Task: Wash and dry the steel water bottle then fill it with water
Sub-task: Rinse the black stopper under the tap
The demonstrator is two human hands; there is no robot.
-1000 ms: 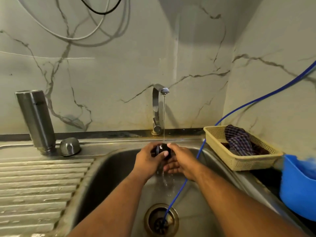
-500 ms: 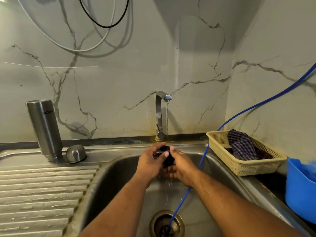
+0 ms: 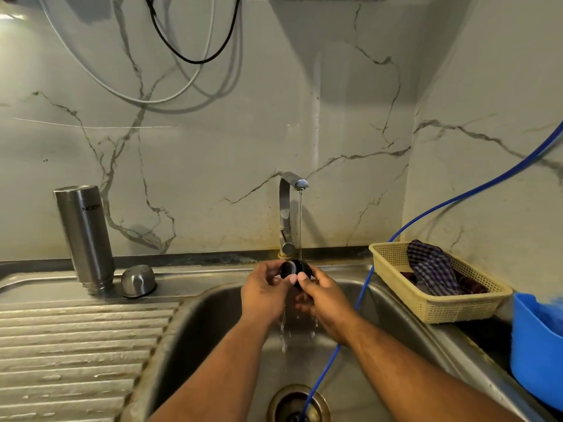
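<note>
Just one black lid (image 3: 294,269) between left hand (image 3: 264,295) and right hand (image 3: 328,303).

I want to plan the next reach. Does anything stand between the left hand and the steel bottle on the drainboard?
Yes: the small steel cap lies beside the steel bottle, on the side toward the left hand. It is low, so a reach above it looks free. That hand also grips the black lid.

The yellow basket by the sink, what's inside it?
A crumpled checked cloth lies in the yellow basket, over a darker reddish fabric. Whatever lies beneath them is covered.
</note>
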